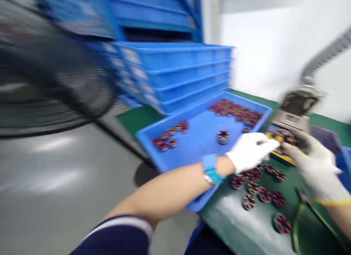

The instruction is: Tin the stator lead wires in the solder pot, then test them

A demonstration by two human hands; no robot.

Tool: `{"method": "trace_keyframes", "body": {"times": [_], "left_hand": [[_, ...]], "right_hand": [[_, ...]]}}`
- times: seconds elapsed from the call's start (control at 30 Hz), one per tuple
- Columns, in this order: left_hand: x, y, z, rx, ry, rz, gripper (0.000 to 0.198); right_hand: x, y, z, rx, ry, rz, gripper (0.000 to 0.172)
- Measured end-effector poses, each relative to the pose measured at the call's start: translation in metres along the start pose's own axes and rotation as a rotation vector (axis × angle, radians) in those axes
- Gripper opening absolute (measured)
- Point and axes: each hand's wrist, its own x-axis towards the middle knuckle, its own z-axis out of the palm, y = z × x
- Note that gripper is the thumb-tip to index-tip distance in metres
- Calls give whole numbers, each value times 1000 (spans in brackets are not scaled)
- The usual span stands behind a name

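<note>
My right hand (315, 160), in a white glove with a yellow cuff, is closed on a copper-wound motor stator (285, 135). Gloved in white too, my left hand (249, 150) reaches over the tray's edge with its fingers pinched together close to that stator. Blur hides what the left fingertips hold, if anything. Below the hands, several stators (264, 194) with red and copper windings lie on the green tabletop (227, 218). A pair of cutters with green handles (298, 214) rests to their right.
A blue tray (175, 167) holds a lone stator (223, 137) and groups of others. Stacked blue crates (189, 72) stand behind it. A metal fixture (294, 112) with a grey flexible hose (326, 52) is beyond my hands. At left is a black fan (55, 75).
</note>
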Motion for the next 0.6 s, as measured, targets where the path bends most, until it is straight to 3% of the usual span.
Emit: {"method": "trace_keyframes", "body": {"times": [0.13, 0.23, 0.33, 0.6], "left_hand": [[18, -16, 0, 12, 91, 73, 36], [20, -25, 8, 20, 105, 42, 64], [18, -31, 18, 99, -35, -67, 78], [21, -32, 25, 161, -254, -212, 67]], "right_hand": [[17, 15, -5, 181, -12, 1, 60], [50, 20, -8, 254, 46, -69, 61], [87, 18, -22, 185, 141, -104, 63], [176, 39, -47, -255, 266, -143, 53]]}}
